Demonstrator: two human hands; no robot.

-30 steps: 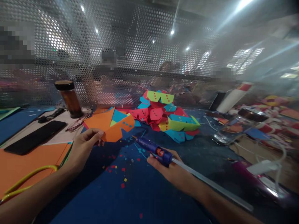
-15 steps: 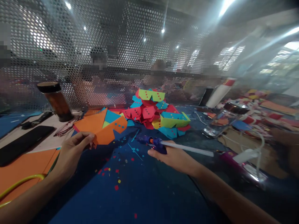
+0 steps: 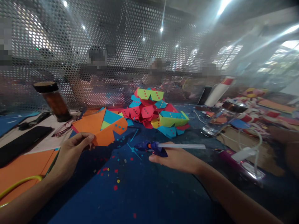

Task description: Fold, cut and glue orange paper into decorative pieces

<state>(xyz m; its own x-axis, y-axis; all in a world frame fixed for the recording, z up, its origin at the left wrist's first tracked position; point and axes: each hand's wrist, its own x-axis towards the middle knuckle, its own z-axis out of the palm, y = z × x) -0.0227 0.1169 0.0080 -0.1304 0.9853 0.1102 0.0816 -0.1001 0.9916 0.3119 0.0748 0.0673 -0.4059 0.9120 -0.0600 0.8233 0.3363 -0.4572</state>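
Observation:
Between its thumb and fingers, my left hand [image 3: 78, 144] pinches the lower left edge of an orange folded paper piece [image 3: 105, 137] with blue dots and a notch cut in its edge. My right hand [image 3: 176, 158] is wrapped round a dark blue glue gun [image 3: 155, 146]. A translucent glue stick [image 3: 184, 146] juts from the back of the gun, and its nozzle points left toward the orange paper, apart from it. Behind both hands lies a pile of folded red, blue and green paper pieces [image 3: 147, 112] with coloured dots.
Small paper scraps [image 3: 116, 171] are scattered on the blue tabletop [image 3: 130, 199]. At left are a black phone [image 3: 25, 141], orange sheets [image 3: 28, 165] and a brown bottle [image 3: 52, 101]. At right stand a clear bottle [image 3: 216, 121] and a purple device [image 3: 243, 165] with a white cable. A perforated metal screen [image 3: 116, 40] rises behind.
The glue gun has shifted slightly left and tilted to a more level angle in my right hand. My left hand keeps its pinch on the orange paper, almost unmoved.

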